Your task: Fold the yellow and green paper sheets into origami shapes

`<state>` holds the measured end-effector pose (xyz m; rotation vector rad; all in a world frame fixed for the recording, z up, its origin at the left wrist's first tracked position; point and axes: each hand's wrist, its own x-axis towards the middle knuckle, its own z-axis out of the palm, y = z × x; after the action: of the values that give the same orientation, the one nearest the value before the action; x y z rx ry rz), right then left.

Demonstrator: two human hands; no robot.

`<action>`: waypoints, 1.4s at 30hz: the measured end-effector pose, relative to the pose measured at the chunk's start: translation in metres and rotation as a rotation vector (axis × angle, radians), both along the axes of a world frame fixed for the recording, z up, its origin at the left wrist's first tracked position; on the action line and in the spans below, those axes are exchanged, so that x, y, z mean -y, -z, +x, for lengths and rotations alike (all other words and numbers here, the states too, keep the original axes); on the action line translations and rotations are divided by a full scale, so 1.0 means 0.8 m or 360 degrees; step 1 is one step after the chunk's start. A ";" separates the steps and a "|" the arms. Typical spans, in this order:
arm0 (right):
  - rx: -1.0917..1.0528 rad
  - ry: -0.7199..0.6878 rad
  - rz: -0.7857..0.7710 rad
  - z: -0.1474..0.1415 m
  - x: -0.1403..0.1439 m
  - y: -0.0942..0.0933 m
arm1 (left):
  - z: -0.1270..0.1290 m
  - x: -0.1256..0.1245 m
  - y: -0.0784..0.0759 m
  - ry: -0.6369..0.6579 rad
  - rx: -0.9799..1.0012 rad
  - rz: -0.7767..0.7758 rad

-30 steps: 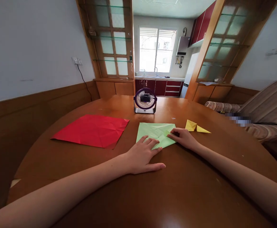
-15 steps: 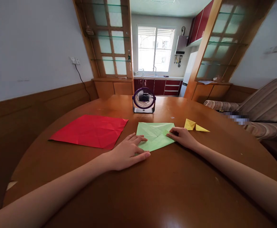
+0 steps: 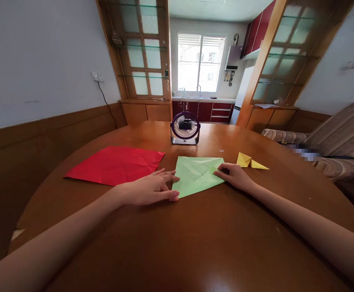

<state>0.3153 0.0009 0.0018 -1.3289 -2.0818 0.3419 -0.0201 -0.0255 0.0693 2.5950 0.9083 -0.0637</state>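
A creased sheet of light green paper [image 3: 195, 180] lies on the table in front of me. My left hand [image 3: 149, 187] rests at its left edge, fingers spread, with the thumb by the near left corner. On the right side, my right hand [image 3: 233, 175] pinches the green sheet, where a small bit of the edge is turned up at the fingertips. To the left lies a larger red sheet of paper [image 3: 113, 164] with fold lines, its near right part behind my left hand. A folded yellow paper piece [image 3: 244, 159] stands just beyond my right hand.
The round brown wooden table [image 3: 177, 243] fills the foreground. A small purple desk fan [image 3: 185, 126] stands beyond the green sheet. A striped sofa [image 3: 344, 138] is at the right, and a power cord [image 3: 105, 99] hangs from a wall socket at the left.
My left hand has slid left from the middle of the green sheet to its left edge, uncovering the near left corner. My right hand keeps its pinch; the view shifts slightly.
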 end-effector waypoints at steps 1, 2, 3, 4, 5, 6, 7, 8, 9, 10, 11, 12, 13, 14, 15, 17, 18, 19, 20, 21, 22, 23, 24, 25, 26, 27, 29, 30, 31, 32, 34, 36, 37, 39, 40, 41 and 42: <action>0.0004 -0.0001 -0.0001 0.000 0.000 0.000 | -0.002 0.000 -0.001 0.0009 0.0005 0.0000; 0.0008 -0.0003 -0.0002 0.000 0.000 -0.001 | -0.004 0.000 -0.002 0.0017 0.0009 0.0005; 0.0011 -0.0005 -0.0001 0.000 0.000 -0.001 | -0.006 0.000 -0.003 0.0022 0.0010 0.0015; 0.0012 -0.0006 0.0001 0.000 0.000 -0.001 | -0.007 0.000 -0.005 0.0023 0.0004 0.0027; 0.0011 -0.0008 0.0002 0.001 0.000 -0.001 | -0.008 0.001 -0.006 0.0019 -0.0005 0.0042; 0.0011 -0.0009 0.0003 0.001 0.000 -0.001 | -0.009 0.001 -0.007 0.0016 -0.0013 0.0061; 0.0014 -0.0007 0.0003 0.001 0.000 0.000 | -0.010 0.001 -0.008 0.0019 -0.0011 0.0083; 0.0017 -0.0004 0.0001 0.002 -0.001 0.000 | -0.011 0.001 -0.009 0.0026 -0.0001 0.0103; 0.0020 -0.0002 0.0001 0.002 -0.001 0.001 | -0.013 0.000 -0.009 0.0036 0.0016 0.0115; 0.0022 0.0000 0.0000 0.002 -0.002 0.002 | -0.015 -0.002 -0.008 0.0047 0.0038 0.0113; 0.0018 0.0001 -0.0001 0.003 -0.002 0.002 | -0.016 -0.005 -0.006 0.0058 0.0069 0.0093; 0.0008 0.0002 -0.0008 0.003 -0.003 0.003 | -0.018 -0.008 -0.003 0.0071 0.0113 0.0058; -0.0008 0.0001 -0.0019 0.003 -0.003 0.004 | -0.019 -0.012 0.001 0.0087 0.0170 0.0013; -0.0029 -0.0001 -0.0036 0.003 -0.003 0.004 | -0.020 -0.016 0.006 0.0094 0.0248 -0.0028; -0.0056 -0.0004 -0.0058 0.003 -0.004 0.004 | -0.020 -0.020 0.011 0.0097 0.0346 -0.0055; -0.0137 -0.0021 -0.0116 0.003 -0.004 0.004 | -0.019 -0.026 0.024 0.0016 0.0547 -0.0029; -0.0189 -0.0025 -0.0143 0.003 -0.004 0.004 | -0.017 -0.028 0.031 -0.0037 0.0603 0.0015; -0.0248 -0.0026 -0.0163 0.003 -0.003 0.003 | -0.015 -0.029 0.038 -0.0065 0.0622 0.0072; -0.0310 -0.0030 -0.0176 0.003 -0.002 0.002 | -0.013 -0.030 0.043 -0.0060 0.0602 0.0129; -0.0373 -0.0041 -0.0187 0.004 0.000 0.000 | -0.011 -0.031 0.049 -0.0040 0.0560 0.0190; -0.0445 -0.0067 -0.0214 0.004 0.001 -0.002 | -0.010 -0.031 0.053 -0.0016 0.0498 0.0244; -0.0543 -0.0099 -0.0251 0.005 0.003 -0.004 | -0.009 -0.032 0.056 0.0007 0.0429 0.0288; -0.0663 -0.0139 -0.0313 0.006 0.006 -0.006 | -0.009 -0.032 0.059 0.0023 0.0366 0.0322; -0.0804 -0.0174 -0.0398 0.007 0.008 -0.008 | -0.009 -0.033 0.061 0.0034 0.0311 0.0347; -0.0942 -0.0197 -0.0479 0.008 0.009 -0.010 | -0.009 -0.033 0.062 0.0046 0.0273 0.0368; -0.1041 -0.0225 -0.0564 0.009 0.011 -0.011 | -0.009 -0.033 0.063 0.0060 0.0251 0.0387; -0.1106 -0.0280 -0.0661 0.012 0.012 -0.014 | -0.010 -0.034 0.064 0.0077 0.0244 0.0435; -0.1074 -0.0313 -0.0691 0.013 0.013 -0.016 | -0.010 -0.034 0.064 0.0079 0.0246 0.0459; -0.1016 -0.0332 -0.0691 0.014 0.013 -0.018 | -0.009 -0.034 0.065 0.0079 0.0249 0.0480; -0.0916 -0.0357 -0.0687 0.015 0.014 -0.019 | -0.009 -0.034 0.065 0.0079 0.0249 0.0496; -0.0600 -0.0414 -0.0634 0.015 0.016 -0.024 | -0.008 -0.034 0.066 0.0083 0.0248 0.0524; -0.0172 -0.0481 -0.0501 0.011 0.021 -0.029 | -0.007 -0.033 0.067 0.0104 0.0249 0.0556; 0.0036 -0.0502 -0.0410 0.009 0.025 -0.031 | -0.006 -0.032 0.067 0.0122 0.0255 0.0575; 0.0364 -0.0483 -0.0232 0.001 0.032 -0.035 | -0.004 -0.031 0.067 0.0157 0.0281 0.0623; 0.0498 -0.0447 -0.0156 -0.003 0.036 -0.037 | -0.004 -0.030 0.067 0.0172 0.0294 0.0648; 0.0610 -0.0401 -0.0088 -0.007 0.040 -0.038 | -0.003 -0.029 0.067 0.0184 0.0301 0.0674; 0.0701 -0.0352 -0.0031 -0.011 0.043 -0.039 | -0.002 -0.027 0.066 0.0192 0.0304 0.0701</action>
<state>0.3063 -0.0335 0.0330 -1.2719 -2.6079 0.1711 -0.0215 -0.0037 0.0162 2.9893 0.7629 0.3870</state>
